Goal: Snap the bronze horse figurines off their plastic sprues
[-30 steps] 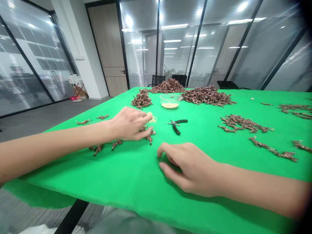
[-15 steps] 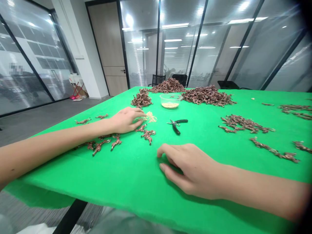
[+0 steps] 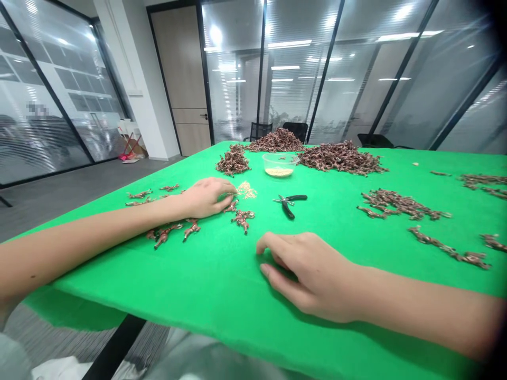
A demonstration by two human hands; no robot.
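Observation:
My left hand (image 3: 209, 197) lies palm down on the green cloth (image 3: 222, 285), its fingertips at the left edge of a small scatter of pale grains (image 3: 247, 190). Its fingers are slightly bent and apart, with nothing visible in them. Brown animal-shaped figures (image 3: 242, 219) lie beside and below that hand. My right hand (image 3: 309, 274) rests on its side nearer the front edge, thumb and curved fingers apart, holding nothing. Beyond it, black-handled pliers (image 3: 288, 205) lie with their handles spread. A clear round tub (image 3: 279, 164) holds more pale grains.
Large heaps of brown figures stand at the back, one left (image 3: 233, 160) and one right (image 3: 343, 158) of the tub. Looser figures (image 3: 402, 203) lie on the right side. Chairs (image 3: 295, 131) stand behind the table, near glass walls.
The view has shifted slightly, so the table items appear a little further right. My left hand has drawn back slightly from the grains. My right hand rests in the same pose.

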